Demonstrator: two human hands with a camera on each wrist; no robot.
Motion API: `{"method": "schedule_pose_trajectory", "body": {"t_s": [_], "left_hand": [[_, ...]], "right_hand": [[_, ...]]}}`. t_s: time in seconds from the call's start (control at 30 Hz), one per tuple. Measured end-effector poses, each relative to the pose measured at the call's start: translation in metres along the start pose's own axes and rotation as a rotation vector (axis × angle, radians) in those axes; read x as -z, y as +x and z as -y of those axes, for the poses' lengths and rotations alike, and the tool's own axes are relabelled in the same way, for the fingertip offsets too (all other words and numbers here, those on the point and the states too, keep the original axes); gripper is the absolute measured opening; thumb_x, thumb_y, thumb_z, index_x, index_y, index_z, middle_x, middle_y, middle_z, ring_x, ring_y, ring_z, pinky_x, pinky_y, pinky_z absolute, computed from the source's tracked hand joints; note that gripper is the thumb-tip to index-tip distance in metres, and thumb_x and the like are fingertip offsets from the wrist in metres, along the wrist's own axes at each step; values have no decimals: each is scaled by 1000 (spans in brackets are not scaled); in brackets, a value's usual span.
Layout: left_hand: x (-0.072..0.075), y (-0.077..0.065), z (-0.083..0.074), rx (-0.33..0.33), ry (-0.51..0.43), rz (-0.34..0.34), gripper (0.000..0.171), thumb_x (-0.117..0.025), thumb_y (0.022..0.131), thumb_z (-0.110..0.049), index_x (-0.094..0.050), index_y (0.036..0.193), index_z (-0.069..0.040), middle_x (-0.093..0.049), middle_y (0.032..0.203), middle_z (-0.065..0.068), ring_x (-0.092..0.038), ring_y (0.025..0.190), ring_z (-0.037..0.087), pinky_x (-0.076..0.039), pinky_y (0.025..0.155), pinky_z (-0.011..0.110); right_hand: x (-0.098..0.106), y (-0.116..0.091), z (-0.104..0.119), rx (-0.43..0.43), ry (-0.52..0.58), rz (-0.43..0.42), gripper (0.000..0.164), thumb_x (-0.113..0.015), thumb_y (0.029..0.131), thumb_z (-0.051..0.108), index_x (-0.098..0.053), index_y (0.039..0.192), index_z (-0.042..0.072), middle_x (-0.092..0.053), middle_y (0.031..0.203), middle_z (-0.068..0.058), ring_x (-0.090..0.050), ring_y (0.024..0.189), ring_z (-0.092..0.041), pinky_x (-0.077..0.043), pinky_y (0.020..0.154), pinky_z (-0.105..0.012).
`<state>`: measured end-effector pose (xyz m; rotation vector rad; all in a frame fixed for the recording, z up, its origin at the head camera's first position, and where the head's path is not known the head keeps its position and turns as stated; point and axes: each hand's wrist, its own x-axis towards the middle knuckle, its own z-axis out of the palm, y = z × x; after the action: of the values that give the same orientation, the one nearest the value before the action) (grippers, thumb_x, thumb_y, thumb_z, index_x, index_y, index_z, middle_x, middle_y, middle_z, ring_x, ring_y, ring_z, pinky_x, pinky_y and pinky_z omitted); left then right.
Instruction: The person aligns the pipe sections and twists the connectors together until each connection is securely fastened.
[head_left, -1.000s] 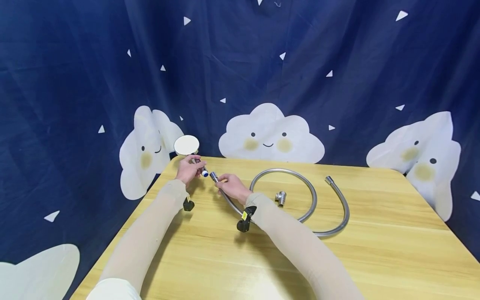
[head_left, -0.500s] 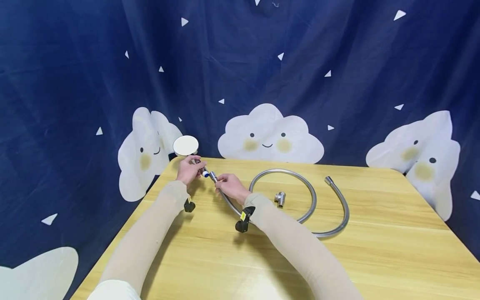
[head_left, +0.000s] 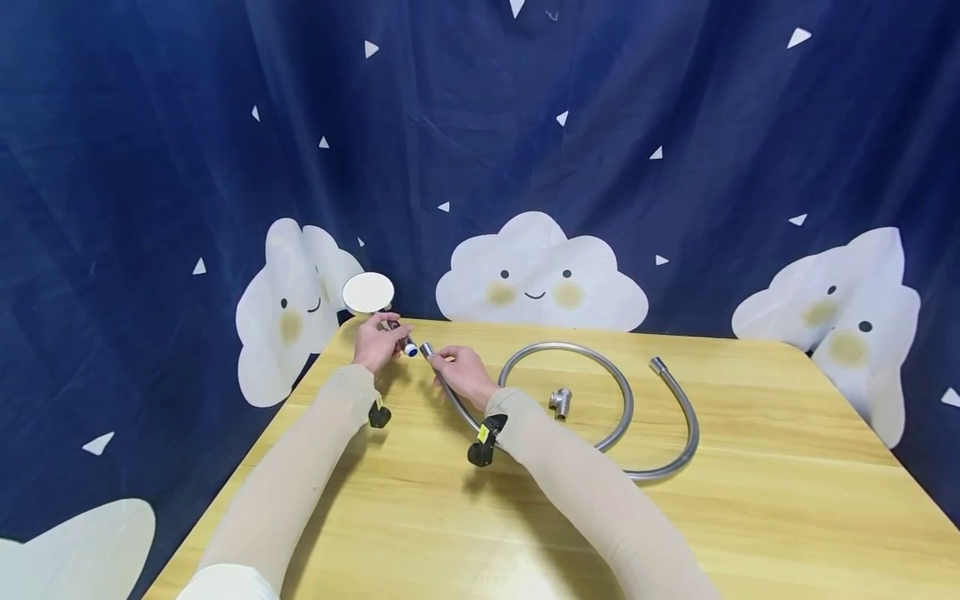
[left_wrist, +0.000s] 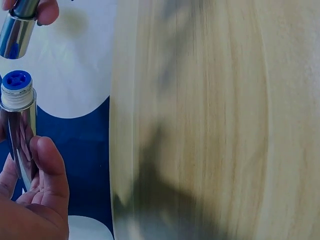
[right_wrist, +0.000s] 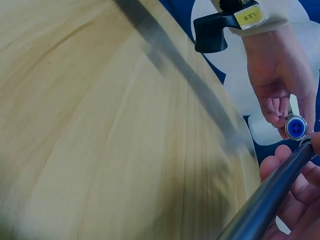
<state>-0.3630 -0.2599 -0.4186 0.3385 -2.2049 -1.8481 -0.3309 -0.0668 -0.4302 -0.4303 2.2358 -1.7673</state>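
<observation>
White-faced shower head (head_left: 368, 293), near yet apart from curved grey hose (head_left: 628, 402).

Looks like a curtained-off booth; cannot be placed as home, lab or shop. Walled from nine through twelve to three o'clock by a navy curtain (head_left: 480, 158), printed with a smiling cloud (head_left: 536, 277) at twelve; furnished with a wooden table (head_left: 787, 508) at six.

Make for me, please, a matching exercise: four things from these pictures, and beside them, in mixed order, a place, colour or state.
1. shower head
2. right hand
3. small metal fitting
4. curtain

A. lies on the table
B. held by its handle in the left hand
C. mostly dark blue
D. holds the hose near one end

Pairs: 1-B; 2-D; 3-A; 4-C
</observation>
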Motion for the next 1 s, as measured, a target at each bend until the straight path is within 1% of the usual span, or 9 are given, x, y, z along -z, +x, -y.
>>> {"method": "schedule_pose_trajectory", "body": {"t_s": [0.1, 0.17, 0.4, 0.53, 0.73, 0.83, 1.0], "left_hand": [[0, 1, -2, -16, -20, 2, 42, -75, 91, -14, -59, 127, -3, -61, 67, -2, -54, 51, 7, -44, 47, 19], [0, 1, -3, -29, -28, 3, 43, -75, 91, -15, -59, 129, -2, -61, 68, -1, -55, 52, 8, -45, 47, 19], [3, -4, -4, -13, 18, 0, 40, -73, 93, -18, -59, 128, -7, -62, 71, -1, -57, 54, 7, -52, 56, 25], [4, -6, -3, -24, 29, -13, 43, -74, 92, -18, -59, 130, -5, -62, 69, -2, -57, 54, 7, -54, 57, 27], [2, -8, -3, -38, 28, -10, 42, -74, 92, -17, -59, 130, -4, -62, 67, -2, -58, 55, 9, -53, 56, 26], [2, -9, -3, -43, 31, -13, 40, -74, 92, -17, -60, 128, -6, -62, 66, -2, -59, 56, 9, -51, 55, 24], [2, -10, -2, -52, 33, -17, 39, -75, 91, -17, -61, 126, -6, -63, 66, -1, -61, 57, 12, -50, 53, 23]], "right_hand": [[-1, 1, 3, 3, 8, -8, 24, -60, 101, 28, -70, 107, 7, -69, 98, -34, -68, 85, -50, -59, 69, -48], [-2, 1, 4, 11, 9, -13, 26, -60, 100, 28, -70, 109, 5, -69, 97, -35, -69, 86, -48, -59, 70, -49], [-6, 0, 3, -9, -34, -9, 29, -59, 101, 29, -71, 112, 5, -71, 99, -30, -70, 87, -44, -60, 68, -44], [-7, -2, 3, -6, -46, -5, 32, -60, 100, 30, -71, 115, 3, -71, 98, -30, -70, 84, -43, -58, 64, -38], [-8, -3, 1, -19, -57, 2, 34, -61, 100, 30, -71, 116, 2, -71, 99, -30, -71, 81, -43, -52, 55, -28], [-8, -3, 0, -23, -52, -2, 33, -61, 99, 29, -71, 116, 3, -71, 97, -30, -70, 80, -42, -50, 52, -26], [-9, -4, 2, -25, -54, -17, 29, -61, 98, 29, -73, 113, 7, -71, 95, -31, -69, 75, -44, -47, 49, -25]]}}
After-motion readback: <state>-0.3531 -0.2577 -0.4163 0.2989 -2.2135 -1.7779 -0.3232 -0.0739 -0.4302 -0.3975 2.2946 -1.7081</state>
